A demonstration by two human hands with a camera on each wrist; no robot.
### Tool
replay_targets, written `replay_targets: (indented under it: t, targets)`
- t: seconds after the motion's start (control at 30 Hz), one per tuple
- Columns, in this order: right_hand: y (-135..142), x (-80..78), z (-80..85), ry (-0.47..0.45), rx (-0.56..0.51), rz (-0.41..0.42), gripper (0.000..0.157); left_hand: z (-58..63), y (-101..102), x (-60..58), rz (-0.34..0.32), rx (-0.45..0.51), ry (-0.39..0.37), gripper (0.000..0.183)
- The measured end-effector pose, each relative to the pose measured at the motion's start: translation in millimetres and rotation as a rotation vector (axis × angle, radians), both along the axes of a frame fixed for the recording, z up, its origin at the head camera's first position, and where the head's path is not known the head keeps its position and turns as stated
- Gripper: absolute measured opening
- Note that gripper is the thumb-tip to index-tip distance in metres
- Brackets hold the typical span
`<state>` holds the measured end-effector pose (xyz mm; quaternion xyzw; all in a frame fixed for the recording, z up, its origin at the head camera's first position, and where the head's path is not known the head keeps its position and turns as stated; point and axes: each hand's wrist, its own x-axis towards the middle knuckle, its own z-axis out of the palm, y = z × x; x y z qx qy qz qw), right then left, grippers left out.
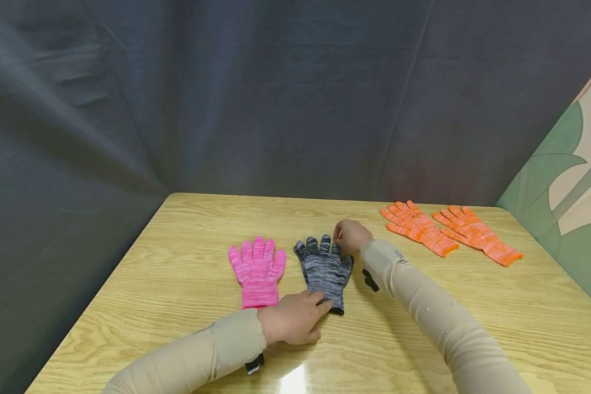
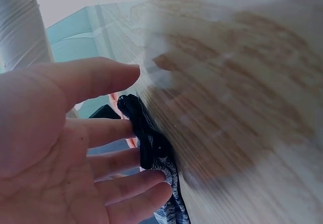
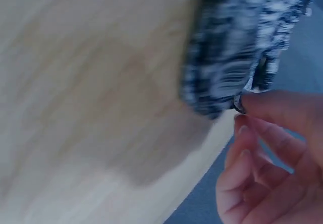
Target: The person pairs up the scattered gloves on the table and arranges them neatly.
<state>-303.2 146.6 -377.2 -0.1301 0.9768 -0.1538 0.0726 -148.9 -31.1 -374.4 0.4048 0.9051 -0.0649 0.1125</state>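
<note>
A black-and-grey knitted glove [image 1: 322, 271] lies flat on the table, fingers pointing away from me. My left hand [image 1: 295, 320] rests its fingertips at the cuff; in the left wrist view those fingers are fairly straight against the dark cuff edge [image 2: 144, 138], with the thumb apart. With thumb and index finger, my right hand [image 1: 353, 235] pinches a fingertip of the same glove, and the right wrist view shows that glove finger [image 3: 222, 77] close up, partly blurred. Left of it, a pink glove [image 1: 258, 273] lies flat, its cuff end close to my left wrist.
Two orange gloves [image 1: 418, 227] lie side by side at the back right of the wooden table [image 1: 177, 246]. A dark cloth [image 1: 285, 109] hangs behind the far edge. Leaf-patterned fabric [image 1: 566, 180] borders the right side.
</note>
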Motion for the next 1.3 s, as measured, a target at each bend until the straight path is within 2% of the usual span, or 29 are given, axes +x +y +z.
replay_targets:
  t: [0.13, 0.27, 0.5, 0.63, 0.83, 1.03, 1.13, 1.3]
  targets:
    - [-6, -0.9, 2.6, 0.01, -0.064, 0.027, 0.02, 0.4, 0, -0.2, 0.006, 0.0, -0.008, 0.059]
    - [-10, -3.0, -2.9, 0.024, -0.062, 0.043, 0.021, 0.9, 0, 0.1, 0.01, -0.001, -0.007, 0.06]
    - [-10, -6.4, -14.5, 0.031, -0.029, 0.012, 0.018, -0.7, 0, -0.4, 0.002, 0.011, 0.004, 0.06]
    - [-11, -5.8, -12.2, 0.075, -0.01, 0.011, 0.013, -1.7, 0, -0.6, 0.001, 0.009, 0.015, 0.06]
    - [-11, -4.5, -11.1, 0.148, 0.029, -0.05, 0.01, -2.1, 0, 0.2, 0.008, 0.008, 0.007, 0.061]
    - [-11, -6.0, -10.0, 0.129, 0.006, -0.076, 0.011, -2.5, 0, -0.6, 0.008, 0.008, -0.01, 0.061]
    - [-14, -7.5, -7.0, 0.127, -0.034, -0.018, 0.017, -2.4, 0, -1.4, 0.008, 0.009, -0.016, 0.061]
    - [-25, -7.1, -4.8, 0.079, -0.076, 0.168, 0.025, -2.1, 0, -2.1, 0.006, 0.013, -0.01, 0.061]
